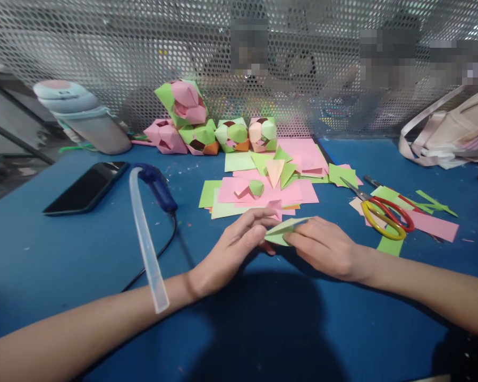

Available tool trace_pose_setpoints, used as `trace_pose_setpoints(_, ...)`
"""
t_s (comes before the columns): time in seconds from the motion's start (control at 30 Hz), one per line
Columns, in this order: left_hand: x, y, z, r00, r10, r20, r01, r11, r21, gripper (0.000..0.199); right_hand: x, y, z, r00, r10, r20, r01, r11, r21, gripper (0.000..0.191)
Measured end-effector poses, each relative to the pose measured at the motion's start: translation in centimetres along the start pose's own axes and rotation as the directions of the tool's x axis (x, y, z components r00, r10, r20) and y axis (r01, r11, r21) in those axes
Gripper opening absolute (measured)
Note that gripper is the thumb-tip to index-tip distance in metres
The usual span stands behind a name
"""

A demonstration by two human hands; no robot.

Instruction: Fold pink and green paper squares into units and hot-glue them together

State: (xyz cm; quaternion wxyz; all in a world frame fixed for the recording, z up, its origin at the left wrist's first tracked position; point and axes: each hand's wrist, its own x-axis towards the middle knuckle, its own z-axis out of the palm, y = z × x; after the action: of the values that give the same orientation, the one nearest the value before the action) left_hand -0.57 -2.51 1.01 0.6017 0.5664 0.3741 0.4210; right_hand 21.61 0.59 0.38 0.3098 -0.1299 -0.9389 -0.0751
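Between my hands, just above the blue table, is a folded light green paper piece (281, 233). My right hand (329, 246) pinches its right end, thumb and fingers closed on it. My left hand (239, 239) curls around the left tip, with the thumb against the paper and some fingertips behind and below it. Just beyond my hands lies a stack of pink and green paper sheets (306, 192). On the stack rest a folded peach paper piece (275, 172) and a small curled green piece (256, 187).
Several folded paper balls (198, 137) stand along the perforated metal screen (135, 58). Scissors (382, 212) lie on paper scraps to the right. On the left are a blue glue gun (157, 185) with a long glue stick (145, 239), a phone (86, 188) and a tumbler (87, 119).
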Motion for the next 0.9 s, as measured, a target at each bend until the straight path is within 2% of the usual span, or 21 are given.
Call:
trace_pose_setpoints(0.1,0.0,0.3,0.4,0.999,-0.050,0.011,0.049,0.996,0.073,0.045,0.4,-0.5,0.2,0.997,0.074,0.007,-0.074,0.996,0.051,0.029)
trace_pose_setpoints(0.2,0.3,0.5,0.7,0.997,-0.079,-0.020,0.081,0.985,0.152,0.032,0.9,-0.9,0.2,0.990,0.141,0.024,-0.143,0.963,0.226,0.027)
trace_pose_setpoints(0.27,0.4,0.6,0.6,0.995,-0.101,-0.010,0.102,0.986,0.133,0.024,1.0,-0.9,0.2,0.980,0.191,0.046,-0.196,0.928,0.316,0.027)
trace_pose_setpoints(0.37,0.6,0.6,0.4,0.984,-0.178,-0.011,0.178,0.977,0.114,0.018,1.0,-0.7,0.3,0.951,0.309,-0.015,-0.295,0.920,0.257,0.029)
trace_pose_setpoints(0.43,0.7,0.6,0.1,0.974,-0.226,-0.006,0.224,0.962,0.159,0.017,1.0,-0.5,0.5,0.928,0.366,-0.064,-0.350,0.919,0.184,0.038)
trace_pose_setpoints(0.5,0.7,0.8,0.0,0.963,-0.268,0.022,0.257,0.941,0.222,0.018,1.2,-0.3,0.5,0.918,0.393,-0.054,-0.377,0.907,0.190,0.040)
trace_pose_setpoints(0.53,0.8,0.9,-0.1,0.961,-0.276,0.032,0.259,0.931,0.256,0.019,1.3,-0.3,0.5,0.910,0.415,-0.022,-0.399,0.888,0.228,0.032)
trace_pose_setpoints(0.6,0.8,1.0,-0.1,0.970,-0.242,0.013,0.226,0.920,0.321,0.019,1.5,-0.3,0.5,0.851,0.517,0.093,-0.515,0.785,0.344,0.010)
trace_pose_setpoints(0.63,0.8,1.0,-0.1,0.979,-0.205,-0.011,0.197,0.921,0.336,0.019,1.5,-0.2,0.4,0.794,0.585,0.167,-0.596,0.695,0.401,0.003)
trace_pose_setpoints(0.7,0.8,0.8,0.0,0.990,-0.126,-0.061,0.139,0.939,0.313,0.025,1.4,0.0,0.5,0.657,0.688,0.308,-0.730,0.478,0.488,0.006)
trace_pose_setpoints(0.73,0.9,0.6,0.1,0.992,-0.107,-0.068,0.122,0.951,0.283,0.030,1.4,0.1,0.5,0.604,0.712,0.359,-0.763,0.385,0.520,0.006)
trace_pose_setpoints(0.77,0.9,0.4,0.2,0.992,-0.108,-0.061,0.120,0.960,0.251,0.035,1.3,0.2,0.6,0.575,0.717,0.394,-0.775,0.322,0.544,0.006)
trace_pose_setpoints(0.8,0.8,0.2,0.2,0.992,-0.112,-0.049,0.121,0.966,0.228,0.038,1.3,0.3,0.6,0.565,0.714,0.414,-0.778,0.293,0.556,0.006)
trace_pose_setpoints(0.9,0.8,-0.2,0.3,0.995,-0.097,-0.025,0.100,0.962,0.256,0.045,1.3,0.3,0.8,0.588,0.695,0.414,-0.776,0.342,0.530,0.006)
